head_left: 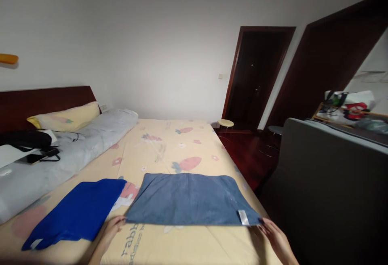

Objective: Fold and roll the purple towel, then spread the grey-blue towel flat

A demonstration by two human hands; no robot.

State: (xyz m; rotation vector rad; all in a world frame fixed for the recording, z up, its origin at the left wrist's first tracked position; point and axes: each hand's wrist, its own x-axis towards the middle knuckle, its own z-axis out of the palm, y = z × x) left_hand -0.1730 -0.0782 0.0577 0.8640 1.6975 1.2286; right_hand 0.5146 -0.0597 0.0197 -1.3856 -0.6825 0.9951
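Observation:
A grey-blue towel point(188, 200) is spread out over the bed, its near edge stretched between my two hands. My left hand point(112, 229) pinches the near left corner. At the near right corner, my right hand point(274, 232) has its fingers closed on the cloth. A small white label point(243, 217) shows on the towel close to my right hand. To the left of my left hand, a bright blue towel point(80, 210) lies flat on the bed, with a white tag at its near left corner.
The patterned bedsheet point(169, 148) covers the bed. A grey quilt point(100, 139), a pillow point(69, 117), a phone point(34, 158) and a black bag point(27, 139) lie along the left. Stools point(225, 123) stand past the right edge, and a dark grey panel point(327, 184) rises at right.

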